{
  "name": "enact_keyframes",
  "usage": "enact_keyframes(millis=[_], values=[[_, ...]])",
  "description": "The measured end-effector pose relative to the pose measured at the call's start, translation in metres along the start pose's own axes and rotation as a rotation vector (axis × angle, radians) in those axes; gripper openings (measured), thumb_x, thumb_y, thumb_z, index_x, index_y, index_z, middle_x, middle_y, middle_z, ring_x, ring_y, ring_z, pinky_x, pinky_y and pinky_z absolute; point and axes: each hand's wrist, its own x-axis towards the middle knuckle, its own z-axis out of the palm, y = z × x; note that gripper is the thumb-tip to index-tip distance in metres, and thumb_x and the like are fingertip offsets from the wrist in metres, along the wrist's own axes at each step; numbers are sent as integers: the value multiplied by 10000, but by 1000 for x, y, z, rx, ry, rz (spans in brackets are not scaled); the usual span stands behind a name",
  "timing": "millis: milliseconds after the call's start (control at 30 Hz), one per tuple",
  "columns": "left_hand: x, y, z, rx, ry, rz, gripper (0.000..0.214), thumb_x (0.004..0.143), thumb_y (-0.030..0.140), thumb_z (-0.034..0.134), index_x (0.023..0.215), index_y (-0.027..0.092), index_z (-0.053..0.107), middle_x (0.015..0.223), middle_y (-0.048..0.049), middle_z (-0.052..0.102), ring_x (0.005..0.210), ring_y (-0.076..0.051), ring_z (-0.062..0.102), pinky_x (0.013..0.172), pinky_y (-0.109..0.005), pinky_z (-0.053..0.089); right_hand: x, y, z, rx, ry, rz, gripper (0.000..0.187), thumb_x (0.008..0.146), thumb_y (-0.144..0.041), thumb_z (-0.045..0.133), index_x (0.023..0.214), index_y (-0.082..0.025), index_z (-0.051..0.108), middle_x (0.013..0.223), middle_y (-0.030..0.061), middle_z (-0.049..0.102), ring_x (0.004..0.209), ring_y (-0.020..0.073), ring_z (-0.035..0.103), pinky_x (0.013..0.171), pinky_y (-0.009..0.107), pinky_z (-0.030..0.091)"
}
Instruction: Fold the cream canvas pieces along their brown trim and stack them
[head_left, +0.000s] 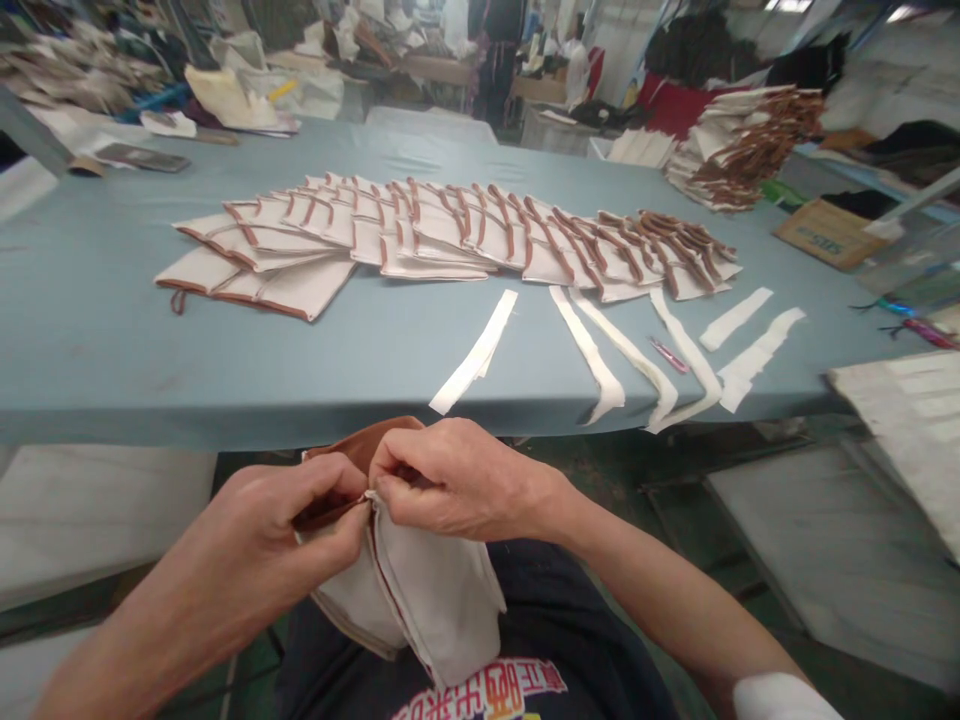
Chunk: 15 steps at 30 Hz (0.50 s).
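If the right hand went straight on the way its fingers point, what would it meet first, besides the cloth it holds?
Probably the left hand, pinching the same cloth close by; exact depth is unclear.

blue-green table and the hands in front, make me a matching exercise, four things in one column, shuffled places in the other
1. cloth item
2. pink tool
3. cardboard box
4. row of cloth pieces

A. between white strips
B. across the table's middle
C. in left hand and right hand
D. by the table's right edge

Pairs: 1-C, 2-A, 3-D, 4-B
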Motion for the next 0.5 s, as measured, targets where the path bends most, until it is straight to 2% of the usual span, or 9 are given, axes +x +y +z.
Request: enact_keyframes(millis=[133, 200, 333, 500], values=[[8, 11, -3, 128, 78, 49, 248, 938, 269, 557, 694, 257, 601, 583, 106, 606, 488, -81, 563, 510, -197, 392, -4, -8, 4, -63, 49, 36, 52, 1009, -200, 658, 968, -217, 630, 947, 5, 725, 842, 162, 630, 759, 282, 393], [7, 15, -3, 137, 103, 47, 261, 947, 269, 553, 690, 256, 596, 583, 104, 612, 481, -77, 576, 497, -188, 396, -5, -8, 8, -67, 89, 52, 93, 979, -264, 733, 1000, -225, 651, 1017, 11, 773, 919, 183, 675, 802, 291, 422], [0, 16, -4, 81, 94, 52, 214, 986, 254, 575, 810, 262, 696, 659, 103, 697, 516, -72, 647, 526, -155, 447, -3, -6, 17, -146, 125, 55, 86, 934, -256, 726, 906, -224, 651, 909, -2, 753, 892, 195, 666, 796, 311, 411], [-6, 14, -7, 79, 140, 145, 163, 1040, 230, 597, 928, 285, 701, 797, 78, 791, 598, -102, 742, 580, -167, 507, 8, 0, 16, -36, 68, 6, 43, 899, -190, 691, 865, -203, 668, 883, -15, 723, 857, 163, 636, 792, 290, 403]])
